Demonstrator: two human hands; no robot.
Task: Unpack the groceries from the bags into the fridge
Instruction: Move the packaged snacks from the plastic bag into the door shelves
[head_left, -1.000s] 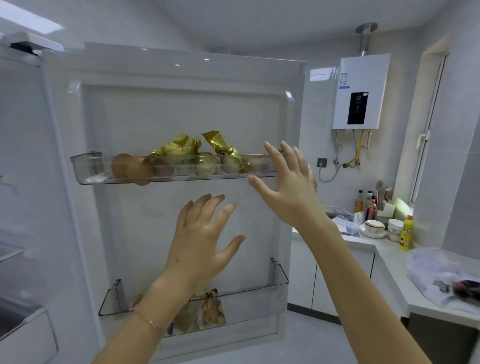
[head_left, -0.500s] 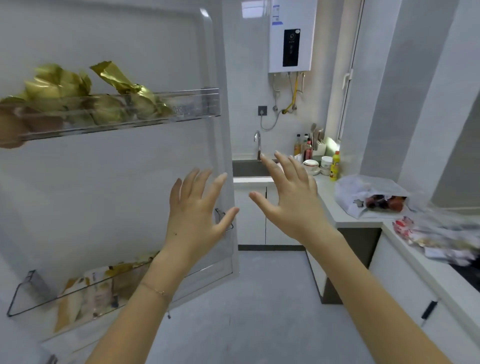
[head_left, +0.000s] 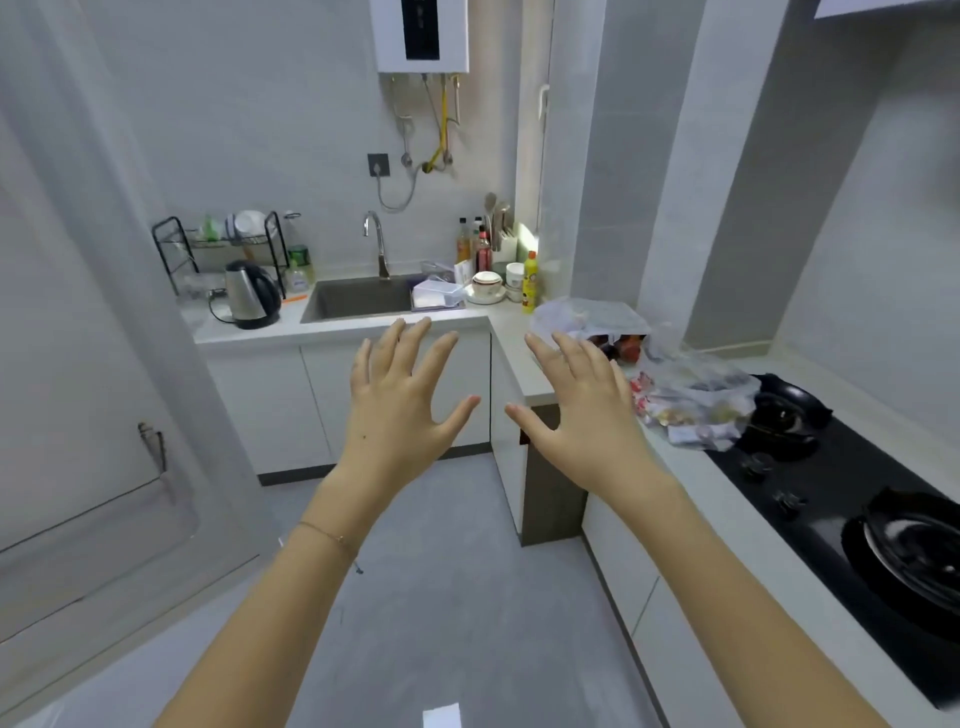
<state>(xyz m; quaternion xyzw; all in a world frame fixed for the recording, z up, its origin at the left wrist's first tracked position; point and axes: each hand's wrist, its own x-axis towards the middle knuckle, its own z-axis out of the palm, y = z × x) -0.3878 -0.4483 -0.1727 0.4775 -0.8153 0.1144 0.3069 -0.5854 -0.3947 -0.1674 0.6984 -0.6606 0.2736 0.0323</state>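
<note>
My left hand (head_left: 397, 402) and my right hand (head_left: 584, 413) are both raised in front of me with fingers spread, holding nothing. Two clear plastic grocery bags lie on the counter at the right. The farther bag (head_left: 587, 317) shows red items inside. The nearer bag (head_left: 696, 402) holds several packets and sits just right of my right hand, beside the hob. The open fridge door (head_left: 93, 364) stands at the left edge, its lower shelf partly in sight. The fridge interior is out of view.
A white counter (head_left: 511, 343) runs along the back wall and turns down the right side. It carries a sink (head_left: 358, 299), a kettle (head_left: 249, 296), a dish rack (head_left: 223, 239), bottles and bowls. A black hob (head_left: 852, 499) with pans lies at the right. Grey floor stretches ahead.
The view has swung right, away from the fridge door shelves toward the counter and bags. Both hands stay raised and spread, now in front of the counter corner.
</note>
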